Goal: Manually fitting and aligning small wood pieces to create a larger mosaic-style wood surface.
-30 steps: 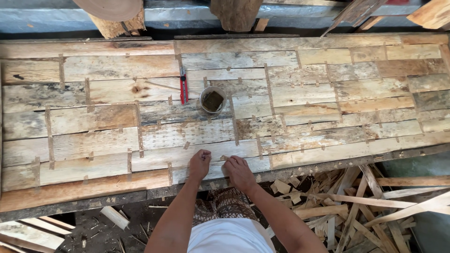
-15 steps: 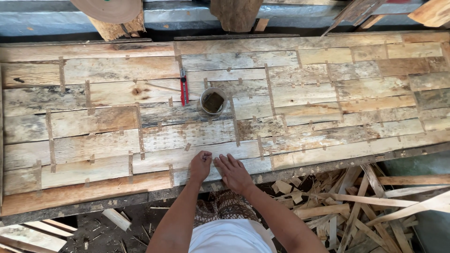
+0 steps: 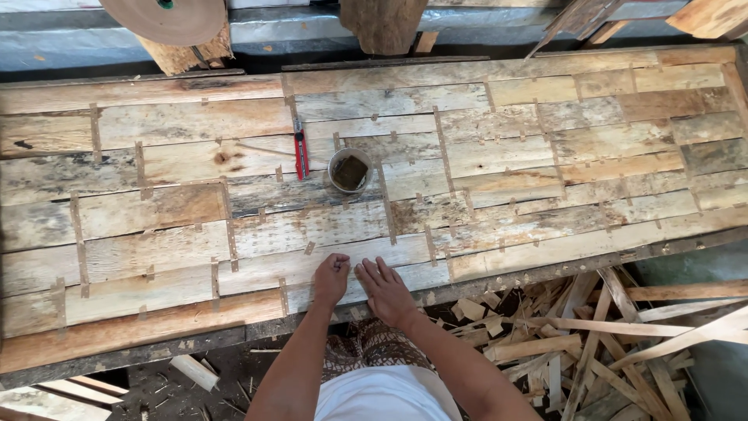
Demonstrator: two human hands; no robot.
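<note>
Seen from above: a long work surface of weathered, pale and brown wooden planks [image 3: 545, 156], pieced together like brickwork and filling the scene from left to right. Below its near edge, to the right, a loose heap of splintered pale wood offcuts [image 3: 592, 343] on the ground. At the far edge, a round tan disc [image 3: 164, 15] to the left and a dark upright wooden block [image 3: 382, 23] near the middle.

At the near edge, about midway along, both bare hands resting on a pale plank [image 3: 265, 269], almost touching each other. Right hand [image 3: 387, 290] laid flat, fingers released and fanned toward the far side, gripping nothing. Left hand [image 3: 332, 279] just beside it, fingers clenched into a loose fist against the wood; impossible to tell whether anything small sits inside. Compared with a second ago, barely shifted: same plank, same spot, only the left fingers looking more tightly curled, so still pressing on that one joint.

Farther in, well apart from the hands, a small round pale cup [image 3: 349, 170] with dark contents, and left of it a slim red-and-black hand tool [image 3: 300, 148], untouched. Smallest of all, thin tan strips [image 3: 78, 242] bridging the plank seams.
</note>
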